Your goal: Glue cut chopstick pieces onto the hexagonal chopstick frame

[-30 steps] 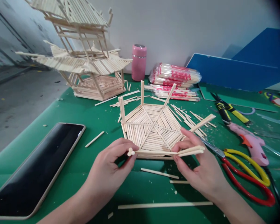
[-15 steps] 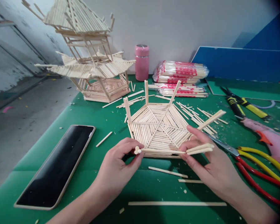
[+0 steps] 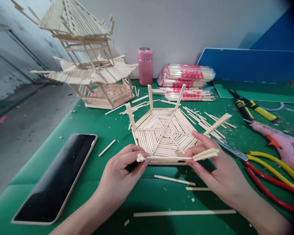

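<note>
one hexagonal platform (image 3: 165, 127) (two hands (image 3: 122, 168) (image 3: 208, 166))

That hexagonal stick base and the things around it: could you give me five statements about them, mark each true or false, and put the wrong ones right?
1. The left hand and the right hand both pinch sticks at the near side of the hexagonal stick base. True.
2. The smartphone lies to the right of the base. False: it lies to the left.
3. In this view, the pink flask stands between the stick pagoda and the plastic-wrapped stick packs. True.
4. The right hand is holding the scissors. False: they lie on the green table, beside that hand.
5. The glue gun is pink with an orange trigger. True.
</note>
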Demonstrator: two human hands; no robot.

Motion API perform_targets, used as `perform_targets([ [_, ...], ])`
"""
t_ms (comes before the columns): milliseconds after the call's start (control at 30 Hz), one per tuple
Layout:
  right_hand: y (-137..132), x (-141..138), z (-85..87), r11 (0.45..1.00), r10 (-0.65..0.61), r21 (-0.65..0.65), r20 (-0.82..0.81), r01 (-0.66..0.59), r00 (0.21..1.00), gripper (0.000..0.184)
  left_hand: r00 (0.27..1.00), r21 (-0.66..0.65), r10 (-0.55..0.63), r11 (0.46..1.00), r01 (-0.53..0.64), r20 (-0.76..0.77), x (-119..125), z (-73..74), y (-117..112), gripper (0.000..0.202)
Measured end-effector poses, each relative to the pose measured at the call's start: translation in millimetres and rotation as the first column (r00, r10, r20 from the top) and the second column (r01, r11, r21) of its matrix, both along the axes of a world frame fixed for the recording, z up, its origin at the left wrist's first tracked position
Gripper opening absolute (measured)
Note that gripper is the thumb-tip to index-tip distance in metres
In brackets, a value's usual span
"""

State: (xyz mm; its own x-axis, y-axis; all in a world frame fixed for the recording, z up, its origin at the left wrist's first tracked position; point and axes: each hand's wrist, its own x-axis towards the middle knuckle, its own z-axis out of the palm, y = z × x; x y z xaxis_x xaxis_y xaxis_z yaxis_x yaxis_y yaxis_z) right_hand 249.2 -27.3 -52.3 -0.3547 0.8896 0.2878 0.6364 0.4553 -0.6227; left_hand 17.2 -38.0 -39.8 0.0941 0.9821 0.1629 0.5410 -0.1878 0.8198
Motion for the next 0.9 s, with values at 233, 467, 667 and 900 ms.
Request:
perform_targets([
  [233,0,-2,2.3,1.000,0.004,0.003,-0.026,-0.004,1.000,0.054,1.000,0.012,-0.001,1.000,0.001,-0.027,-1,-0.2,1,0.009],
  [467,0,-4,1.8,1.000,-0.022,-0.005,-0.031,0.021,0.999,0.054,1.000,0.020,-0.007,1.000,0.007,-0.002,0,-3.4,2,0.008],
  [667,0,-7,2.8,1.000,-0.027,-0.010,-0.058,0.026,0.998,0.051,1.000,0.049,-0.015,0.999,0.015,0.002,1,-2.5,2,0.009],
  [900,0,-11,6.0,0.998,-0.052,0.013,-0.212,0.056,0.976,0.055,0.997,-0.008,0.031,0.999,-0.031,-0.073,-5,-5.0,-2,0.031],
])
